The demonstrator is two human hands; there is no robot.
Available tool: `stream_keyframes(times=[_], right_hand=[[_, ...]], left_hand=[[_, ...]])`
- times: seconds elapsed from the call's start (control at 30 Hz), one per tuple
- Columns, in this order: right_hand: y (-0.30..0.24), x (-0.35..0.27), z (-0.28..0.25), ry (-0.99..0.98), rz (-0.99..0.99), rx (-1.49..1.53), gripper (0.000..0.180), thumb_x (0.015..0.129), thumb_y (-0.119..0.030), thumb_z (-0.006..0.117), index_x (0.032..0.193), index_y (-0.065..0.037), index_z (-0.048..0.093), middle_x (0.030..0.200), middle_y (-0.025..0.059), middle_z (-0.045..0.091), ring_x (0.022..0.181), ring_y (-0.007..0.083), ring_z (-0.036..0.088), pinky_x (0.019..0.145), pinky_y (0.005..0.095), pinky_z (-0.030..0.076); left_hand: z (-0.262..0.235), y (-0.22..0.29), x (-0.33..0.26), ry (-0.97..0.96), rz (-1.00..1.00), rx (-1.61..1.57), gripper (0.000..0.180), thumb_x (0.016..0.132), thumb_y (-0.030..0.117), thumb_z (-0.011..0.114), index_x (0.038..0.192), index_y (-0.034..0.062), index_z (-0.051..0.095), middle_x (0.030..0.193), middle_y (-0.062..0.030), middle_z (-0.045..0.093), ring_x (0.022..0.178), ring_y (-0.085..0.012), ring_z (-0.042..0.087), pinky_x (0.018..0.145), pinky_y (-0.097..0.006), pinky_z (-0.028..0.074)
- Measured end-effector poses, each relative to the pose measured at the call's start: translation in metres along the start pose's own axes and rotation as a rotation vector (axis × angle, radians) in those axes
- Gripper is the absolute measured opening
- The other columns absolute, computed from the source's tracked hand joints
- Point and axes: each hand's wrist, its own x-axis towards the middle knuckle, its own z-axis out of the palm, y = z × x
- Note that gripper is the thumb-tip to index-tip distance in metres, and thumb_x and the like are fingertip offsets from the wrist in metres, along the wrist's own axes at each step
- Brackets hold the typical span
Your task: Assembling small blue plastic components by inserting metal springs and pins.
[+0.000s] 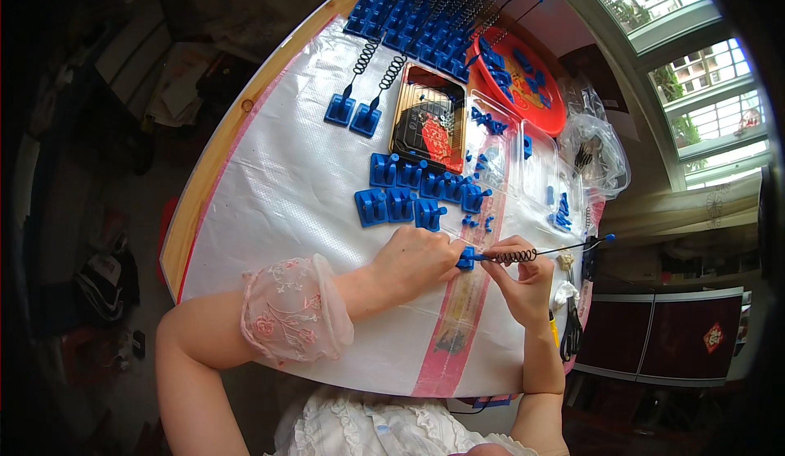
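Near the front of the table my left hand is closed on a small blue plastic base, its fingers hiding part of it. My right hand pinches a black coiled spring close to its blue end, which meets the base. Whether the two are joined I cannot tell. From the coil a thin black rod runs right to a blue tip. Just beyond my left hand stand several blue bases with pegs. Two bases with black springs attached lie farther left.
Many finished-looking blue bases with springs crowd the far edge. A black-and-gold tray and clear plastic trays with small blue parts sit mid-table. A red basin of blue pieces and a clear plastic bag are at the far right.
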Motion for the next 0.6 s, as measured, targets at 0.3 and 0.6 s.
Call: stream_keyframes(times=[0.3,0.6], right_hand=[[0.0009,-0.0011,0.0011,0.024,-0.056,-0.047,0.018,0.081,0.013,0.074,0.095,0.002,0.074,0.092,0.0076,0.069,0.086,0.0121,0.063,0.075,0.0244,0.048],[0.0029,-0.0017,0.0021,0.045,-0.091,-0.056,0.020,0.080,0.013,0.076,0.095,0.000,0.076,0.091,0.0080,0.070,0.085,0.0139,0.064,0.074,0.0256,0.048]], left_hand=[[-0.0003,-0.0006,-0.0004,-0.004,0.006,-0.007,0.029,0.086,0.035,0.076,0.094,0.0085,0.068,0.076,-0.0088,0.069,0.068,-0.0268,0.071,0.059,-0.038,0.055],[-0.0010,0.0003,0.0003,-0.013,0.004,0.002,0.029,0.087,0.035,0.075,0.095,0.0082,0.068,0.077,-0.0093,0.070,0.068,-0.0269,0.071,0.059,-0.038,0.056]])
